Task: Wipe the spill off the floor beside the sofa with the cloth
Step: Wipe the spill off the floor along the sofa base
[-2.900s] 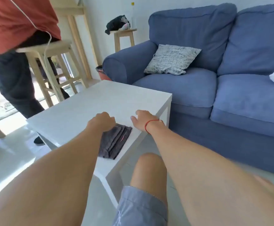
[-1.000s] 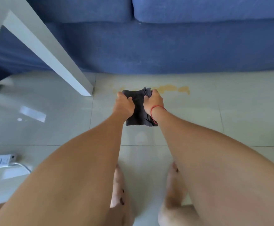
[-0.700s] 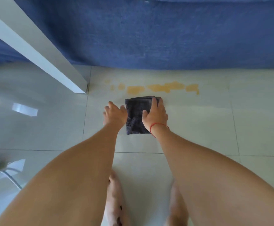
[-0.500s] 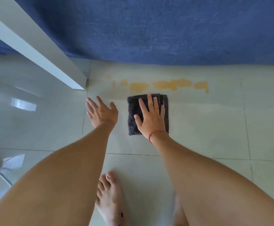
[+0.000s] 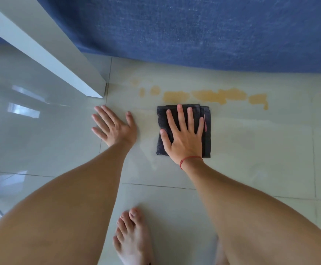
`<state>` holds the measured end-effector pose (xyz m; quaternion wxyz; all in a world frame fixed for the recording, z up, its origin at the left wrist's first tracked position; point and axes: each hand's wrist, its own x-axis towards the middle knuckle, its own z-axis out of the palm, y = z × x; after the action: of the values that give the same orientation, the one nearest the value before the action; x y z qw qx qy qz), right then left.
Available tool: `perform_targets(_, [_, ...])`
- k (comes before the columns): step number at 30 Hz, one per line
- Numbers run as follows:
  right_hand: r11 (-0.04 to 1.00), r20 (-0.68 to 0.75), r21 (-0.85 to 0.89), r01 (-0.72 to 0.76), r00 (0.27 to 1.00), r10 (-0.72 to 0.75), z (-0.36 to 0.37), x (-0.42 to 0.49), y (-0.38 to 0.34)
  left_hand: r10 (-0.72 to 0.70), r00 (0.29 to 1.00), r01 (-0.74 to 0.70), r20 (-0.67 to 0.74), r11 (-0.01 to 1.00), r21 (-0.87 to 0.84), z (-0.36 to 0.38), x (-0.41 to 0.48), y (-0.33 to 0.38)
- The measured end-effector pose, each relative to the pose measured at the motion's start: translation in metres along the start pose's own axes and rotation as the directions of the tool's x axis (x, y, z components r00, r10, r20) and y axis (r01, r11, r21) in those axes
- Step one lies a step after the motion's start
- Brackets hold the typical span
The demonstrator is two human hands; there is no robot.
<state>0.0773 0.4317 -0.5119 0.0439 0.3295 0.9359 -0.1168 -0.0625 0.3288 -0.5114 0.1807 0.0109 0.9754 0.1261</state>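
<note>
A: Going left to right — what's the head view showing?

B: White table leg (image 5: 64, 60) is slanting down at far left, foot sitting on the glossy tiled floor (image 5: 251, 150). Just right of it the left hand (image 5: 115, 129) is lying flat on bare tile, fingers spread, gripping nothing.

A: Is it touching the cloth?

B: No, there's a strip of tile between them. The cloth (image 5: 206, 131) is lying folded into a dark grey rectangle on the floor, and the right hand (image 5: 184, 138) is pressing down on top of it — palm flat, fingers splayed, not curling around the fabric. Red string is sitting on that wrist.

A: Spill?

B: Spill (image 5: 219, 95) is running as a broken line of yellow-orange patches across the tile, between the cloth's far edge and the blue sofa (image 5: 194, 29) base. The cloth's top edge is sitting just beside the patches; can't tell if it's overlapping any.

A: Anything nearer the camera?

B: One bare foot (image 5: 133, 238) is standing on the tile at bottom centre.
</note>
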Motion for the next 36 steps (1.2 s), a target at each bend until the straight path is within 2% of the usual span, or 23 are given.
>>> perform_targets(9, [1.000,-0.027,-0.004,0.009,1.000,-0.009,0.006,0.032,-0.030,0.006,0.999,-0.006,0.047,1.000,0.001,0.001,0.006,-0.003])
perform_targets(16, [0.990,0.002,-0.023,0.142,0.990,-0.142,0.007,0.018,-0.036,0.003,0.998,-0.002,0.068,1.000,-0.015,0.001,0.009,-0.004])
perform_targets(20, [0.973,0.079,-0.001,0.232,0.970,-0.231,0.003,-0.004,-0.030,0.009,0.997,-0.006,0.077,0.999,-0.042,-0.006,0.005,-0.004])
perform_targets(24, [0.956,0.133,0.054,0.289,0.947,-0.293,-0.005,-0.024,-0.009,0.022,1.000,-0.023,-0.014,0.993,-0.113,-0.020,0.006,-0.012])
perform_targets(26, [0.947,0.137,0.039,0.318,0.937,-0.321,-0.008,-0.027,0.008,-0.004,0.999,-0.001,-0.049,0.996,-0.088,-0.028,0.009,-0.019])
perform_targets(29, [0.931,0.150,-0.005,0.366,0.920,-0.361,-0.011,-0.022,0.025,0.009,1.000,-0.008,0.021,0.999,-0.040,-0.028,0.012,-0.025])
perform_targets(32, [0.956,0.121,0.015,0.293,0.948,-0.293,-0.006,-0.012,0.018,-0.004,0.997,0.007,0.078,0.999,-0.035,-0.021,0.014,-0.027])
perform_targets(36, [0.997,0.021,0.008,0.080,0.997,-0.081,0.001,0.009,-0.006,0.003,0.990,0.003,0.143,0.999,-0.042,-0.021,0.019,-0.030])
